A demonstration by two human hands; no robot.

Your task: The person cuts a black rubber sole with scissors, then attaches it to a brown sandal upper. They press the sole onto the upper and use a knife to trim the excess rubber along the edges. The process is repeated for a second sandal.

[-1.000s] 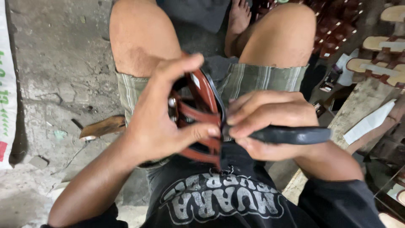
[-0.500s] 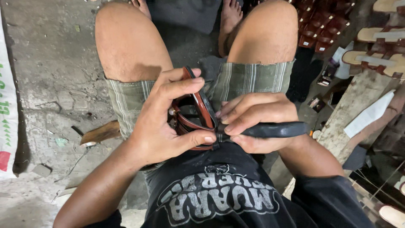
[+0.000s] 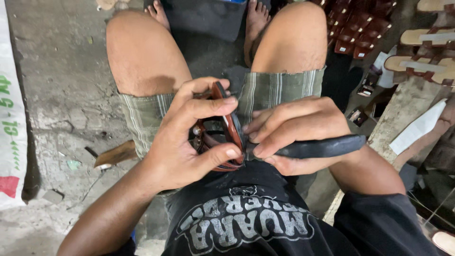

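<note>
The left hand is curled shut around a brown strapped sandal held on edge over the lap, its long axis running away from the body. Just right of it, touching its sole edge, the right hand clamps a black-handled tool lying crosswise, tip hidden behind the fingers.
</note>
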